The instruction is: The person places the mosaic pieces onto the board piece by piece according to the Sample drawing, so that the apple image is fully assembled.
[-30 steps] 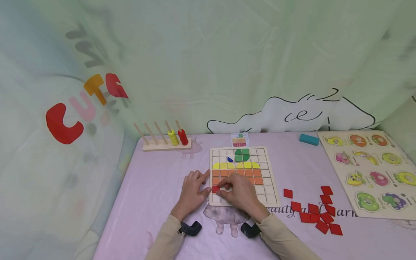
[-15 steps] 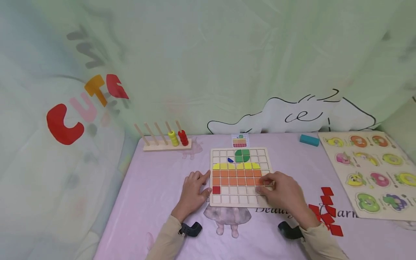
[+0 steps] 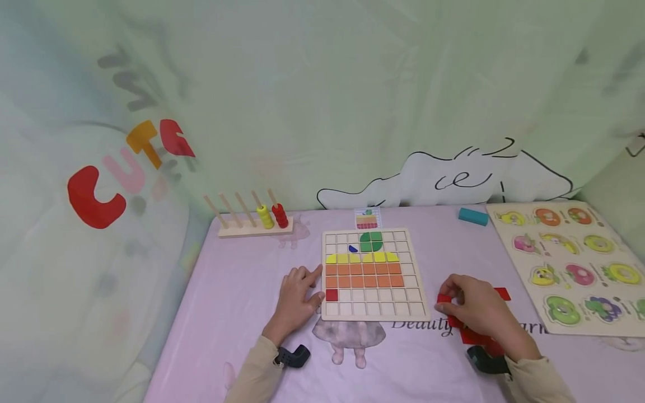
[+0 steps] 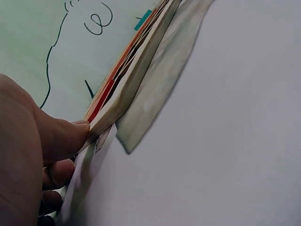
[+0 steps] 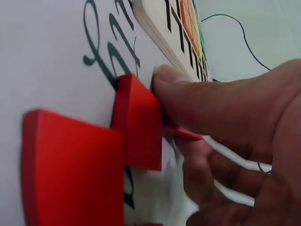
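Observation:
A wooden grid board (image 3: 360, 309) lies on the table, with green, yellow and orange pieces in its cells, a small blue piece, and one red square tile (image 3: 331, 295) low at the left. Against its left side rest the thumb and index finger of my left hand (image 3: 296, 296); in the left wrist view the thumb (image 4: 66, 134) meets the board's corner. Right of the board, my right hand (image 3: 476, 305) pinches another red square tile (image 3: 444, 299) between thumb and fingers. Loose red tiles (image 5: 75, 169) lie close by, partly hidden under that hand in the head view.
Behind the board lies a small picture card (image 3: 368, 219). A peg stand (image 3: 256, 228) with yellow and red beads stands back left. At right are a teal block (image 3: 473, 216) and a fruit puzzle board (image 3: 541, 266).
My right hand has left the red tile in the board and moved right to the loose tiles, where it now pinches one. My left hand stays at the board's edge.

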Motion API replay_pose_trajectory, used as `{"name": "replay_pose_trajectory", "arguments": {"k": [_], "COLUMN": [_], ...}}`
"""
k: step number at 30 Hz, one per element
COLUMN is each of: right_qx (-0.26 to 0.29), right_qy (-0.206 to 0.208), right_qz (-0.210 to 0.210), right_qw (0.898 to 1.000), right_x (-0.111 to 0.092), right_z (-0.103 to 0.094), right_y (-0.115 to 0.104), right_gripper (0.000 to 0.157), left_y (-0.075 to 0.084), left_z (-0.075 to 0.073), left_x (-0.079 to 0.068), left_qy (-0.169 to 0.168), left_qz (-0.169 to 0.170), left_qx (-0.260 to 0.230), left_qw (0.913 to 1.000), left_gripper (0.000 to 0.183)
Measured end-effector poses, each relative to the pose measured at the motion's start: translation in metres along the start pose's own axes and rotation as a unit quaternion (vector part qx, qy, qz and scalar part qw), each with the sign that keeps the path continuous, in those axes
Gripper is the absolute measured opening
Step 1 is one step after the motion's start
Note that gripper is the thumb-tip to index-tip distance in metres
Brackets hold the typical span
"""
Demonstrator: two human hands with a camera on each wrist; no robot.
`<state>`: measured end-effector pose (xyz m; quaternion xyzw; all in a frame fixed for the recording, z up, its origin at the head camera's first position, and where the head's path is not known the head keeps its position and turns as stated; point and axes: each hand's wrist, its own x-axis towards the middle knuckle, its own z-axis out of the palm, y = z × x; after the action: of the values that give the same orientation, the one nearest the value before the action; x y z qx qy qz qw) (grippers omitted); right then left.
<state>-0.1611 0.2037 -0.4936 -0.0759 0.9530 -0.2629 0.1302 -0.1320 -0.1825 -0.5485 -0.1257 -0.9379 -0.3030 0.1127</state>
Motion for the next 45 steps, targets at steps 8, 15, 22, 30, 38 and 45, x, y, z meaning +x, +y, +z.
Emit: {"name": "replay_pose_trajectory", "arguments": {"k": [8, 15, 22, 30, 38, 45], "right_qx": [0.084, 0.178, 0.27, 0.231, 0.126, 0.116], "right_qy": [0.03, 0.094, 0.06, 0.057, 0.064, 0.069], "right_qz": [-0.064, -0.057, -0.069, -0.141, -0.134, -0.116], "right_qw": [0.994, 0.978, 0.959, 0.961, 0.981, 0.984], "right_x": [0.0, 0.01, 0.021, 0.03, 0.032, 0.03], "right_z": [0.006, 0.027, 0.057, 0.083, 0.095, 0.093], "right_y": [-0.007, -0.034, -0.065, -0.101, -0.122, -0.126], "right_gripper": [0.034, 0.032, 0.044, 0.031, 0.028, 0.03], "left_y": [0.002, 0.002, 0.001, 0.002, 0.001, -0.001], "left_z": [-0.002, -0.002, -0.001, -0.001, -0.001, -0.001], "left_x": [0.0, 0.001, 0.001, 0.002, 0.001, 0.001], "left_qy": [0.005, 0.006, 0.009, 0.001, -0.014, -0.012], "left_qz": [0.0, -0.004, 0.003, -0.004, -0.011, -0.009], "left_qx": [0.0, 0.004, 0.002, -0.004, 0.003, 0.006], "left_qw": [1.0, 1.0, 0.9999, 1.0, 0.9998, 0.9999], "left_gripper": [0.059, 0.058, 0.059, 0.059, 0.06, 0.06]}}
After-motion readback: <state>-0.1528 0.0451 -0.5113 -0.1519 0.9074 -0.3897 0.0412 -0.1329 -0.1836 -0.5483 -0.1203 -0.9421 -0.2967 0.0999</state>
